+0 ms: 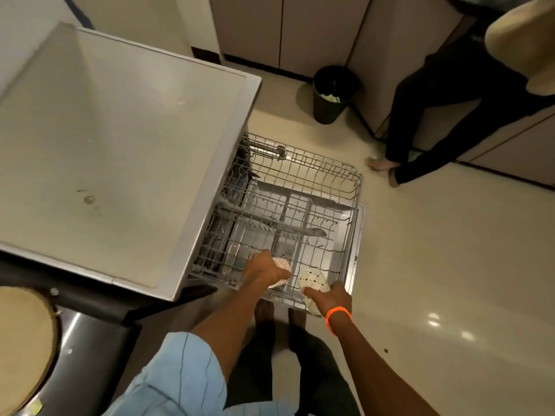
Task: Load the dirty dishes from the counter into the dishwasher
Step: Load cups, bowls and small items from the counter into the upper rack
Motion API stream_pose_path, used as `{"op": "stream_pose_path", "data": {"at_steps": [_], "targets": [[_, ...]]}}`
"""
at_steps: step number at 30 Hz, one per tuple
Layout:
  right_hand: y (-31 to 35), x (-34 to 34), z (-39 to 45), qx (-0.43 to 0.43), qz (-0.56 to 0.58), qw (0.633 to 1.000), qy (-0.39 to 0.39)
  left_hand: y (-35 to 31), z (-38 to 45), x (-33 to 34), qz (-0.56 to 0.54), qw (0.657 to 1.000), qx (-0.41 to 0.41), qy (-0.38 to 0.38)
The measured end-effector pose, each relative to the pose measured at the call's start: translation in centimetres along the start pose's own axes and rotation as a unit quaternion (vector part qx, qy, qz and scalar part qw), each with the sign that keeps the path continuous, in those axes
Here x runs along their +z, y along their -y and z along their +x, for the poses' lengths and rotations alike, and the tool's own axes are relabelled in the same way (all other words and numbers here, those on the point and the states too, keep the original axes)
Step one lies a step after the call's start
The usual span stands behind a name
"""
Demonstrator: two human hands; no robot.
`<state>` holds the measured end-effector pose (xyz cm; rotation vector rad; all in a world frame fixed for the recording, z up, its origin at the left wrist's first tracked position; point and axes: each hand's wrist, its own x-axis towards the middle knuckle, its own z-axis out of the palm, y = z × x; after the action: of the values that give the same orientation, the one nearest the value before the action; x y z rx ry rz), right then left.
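Looking straight down at a dishwasher [168, 223] with a flat, glossy grey top, slightly smudged. Its wire rack [300, 187] is pulled out over the open door, a grid of thin grey metal rods with rows of upright prongs, and a long flat spray arm [285, 229] shows through it.

Both hands are down at the near edge of the rack. The left hand [262, 271] has its fingers curled round a pale cup [280, 265] with a pinkish pattern, mostly hidden by the hand, so I can't tell if it's sitting on the prongs. The right hand [333, 298], with a bright orange band [338, 316] on the wrist, grips a round cream plate [313, 280] with a small speckled pattern, tilted on its edge at the rack's near right corner.

Floor is shiny cream tile. A black round bin [330, 94] stands by the cabinets further off, and a second person's dark-trousered legs [435, 115] are off to the right.
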<state>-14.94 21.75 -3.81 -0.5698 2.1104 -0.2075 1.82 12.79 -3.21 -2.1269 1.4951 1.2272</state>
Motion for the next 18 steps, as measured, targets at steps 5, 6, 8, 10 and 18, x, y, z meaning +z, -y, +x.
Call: {"op": "stream_pose_path", "data": {"at_steps": [5, 6, 8, 10, 18], "targets": [[-0.3, 2.4, 3.0, -0.034, -0.091, 0.995, 0.005, -0.5, 2.3, 2.7, 0.085, 0.996, 0.027, 0.002], [-0.2, 2.9, 3.5, -0.037, -0.113, 0.993, 0.007, -0.4, 2.8, 3.2, 0.094, 0.995, 0.030, 0.005], [0.3, 3.5, 4.0, -0.045, -0.158, 0.986, 0.003, -0.1, 3.8, 4.1, 0.098, 0.995, 0.035, 0.011], [0.5, 4.3, 4.7, -0.045, -0.199, 0.979, 0.001, 0.2, 4.7, 4.8, 0.096, 0.995, 0.039, 0.016], [0.5, 6.7, 6.6, -0.067, -0.262, 0.962, -0.044, 0.1, 6.3, 6.6, 0.134, 0.987, 0.085, 0.006]]}}
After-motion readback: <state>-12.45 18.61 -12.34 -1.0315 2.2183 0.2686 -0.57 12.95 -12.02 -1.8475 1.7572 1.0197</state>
